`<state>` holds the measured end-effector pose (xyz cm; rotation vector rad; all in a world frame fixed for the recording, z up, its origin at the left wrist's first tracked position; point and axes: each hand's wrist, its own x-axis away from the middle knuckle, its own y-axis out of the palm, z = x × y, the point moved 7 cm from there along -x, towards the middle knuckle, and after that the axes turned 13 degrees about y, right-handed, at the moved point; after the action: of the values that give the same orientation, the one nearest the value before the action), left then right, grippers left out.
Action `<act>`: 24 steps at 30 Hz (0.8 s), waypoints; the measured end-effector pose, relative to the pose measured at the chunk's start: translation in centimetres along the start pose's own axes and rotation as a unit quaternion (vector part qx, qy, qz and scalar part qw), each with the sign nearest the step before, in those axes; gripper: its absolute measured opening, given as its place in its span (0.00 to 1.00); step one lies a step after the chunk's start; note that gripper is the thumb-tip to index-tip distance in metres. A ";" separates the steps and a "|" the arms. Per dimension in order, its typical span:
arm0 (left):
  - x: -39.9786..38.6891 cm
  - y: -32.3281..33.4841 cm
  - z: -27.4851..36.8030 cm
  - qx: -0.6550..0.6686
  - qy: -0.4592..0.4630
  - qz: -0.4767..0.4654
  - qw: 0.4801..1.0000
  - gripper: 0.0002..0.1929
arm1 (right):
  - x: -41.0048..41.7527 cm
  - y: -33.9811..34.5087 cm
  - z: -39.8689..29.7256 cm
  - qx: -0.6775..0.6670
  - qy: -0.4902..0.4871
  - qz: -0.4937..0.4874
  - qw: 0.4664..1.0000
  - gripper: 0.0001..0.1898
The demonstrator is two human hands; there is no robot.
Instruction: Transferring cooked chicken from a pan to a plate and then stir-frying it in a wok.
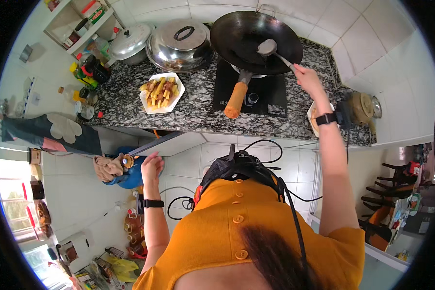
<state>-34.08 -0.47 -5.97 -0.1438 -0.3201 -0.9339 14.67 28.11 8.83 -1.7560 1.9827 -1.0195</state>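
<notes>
My right hand [308,78] grips the handle of a metal ladle [267,47], whose bowl is inside a dark wok [239,40]. The wok stands on a black cooktop [268,96], its wooden handle [235,99] pointing towards me. My left hand [152,168] hangs in front of the counter, fingers parted and nothing in it, close to the cabinet door. On the counter to the left, a white hexagonal plate [179,92] bears yellow cut sticks and brown pieces of food. Another dish [310,117] is partly hidden behind my right forearm.
Two lidded metal pots [181,45] [132,41] stand left of the wok. Bottles [94,69] line the granite counter's left end. A brown crock [360,107] is at its right end. Below, a cabinet door [174,145] hangs ajar beside a blue gas cylinder [132,174].
</notes>
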 end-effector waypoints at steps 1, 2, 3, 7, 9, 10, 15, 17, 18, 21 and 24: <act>0.0 -1.9 -2.0 -0.004 -0.037 0.033 0.999 0.09 | -1.2 0.7 0.4 0.026 -0.044 0.022 0.998 0.18; 0.4 -4.1 -4.3 -0.006 -0.075 0.074 0.994 0.08 | -0.9 1.8 -0.2 0.038 -0.039 0.018 0.998 0.17; 1.0 -6.2 -6.4 -0.008 -0.100 0.109 0.989 0.07 | -0.1 1.9 -0.7 0.027 -0.014 -0.007 1.000 0.17; 4.9 -12.8 -15.7 0.008 -0.188 0.181 0.965 0.07 | 0.8 -0.7 -0.4 0.050 0.003 -0.035 0.998 0.16; 7.0 -15.2 -19.8 -0.023 -0.201 0.196 0.960 0.06 | 0.8 -0.4 -0.6 0.051 -0.004 -0.019 0.999 0.17; 7.9 -16.2 -21.1 -0.053 -0.211 0.204 0.954 0.05 | 0.5 -0.5 -0.8 0.050 -0.012 0.002 0.999 0.18; 13.0 -17.0 -24.1 -0.069 -0.205 0.155 0.964 0.05 | 2.5 1.6 -1.8 0.048 0.031 -0.022 0.998 0.18; 13.8 -17.9 -26.8 -0.057 -0.128 0.116 0.983 0.05 | 1.6 0.3 -0.6 0.044 0.021 -0.017 0.999 0.18; 14.5 -18.7 -28.7 -0.034 -0.172 0.140 0.975 0.06 | 1.5 0.0 -0.3 0.035 0.015 -0.012 0.999 0.17; 16.9 -20.7 -33.6 0.034 -0.295 0.212 0.931 0.06 | 0.6 2.1 -0.2 0.009 0.028 -0.001 1.000 0.18; 18.2 -20.5 -35.5 0.071 -0.348 0.249 0.901 0.07 | 0.3 3.4 0.3 -0.028 0.029 -0.023 0.999 0.17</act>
<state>-33.20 -35.71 -33.75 -0.4075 -0.9654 -0.3150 12.32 27.71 6.38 -1.8280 2.0347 -1.0506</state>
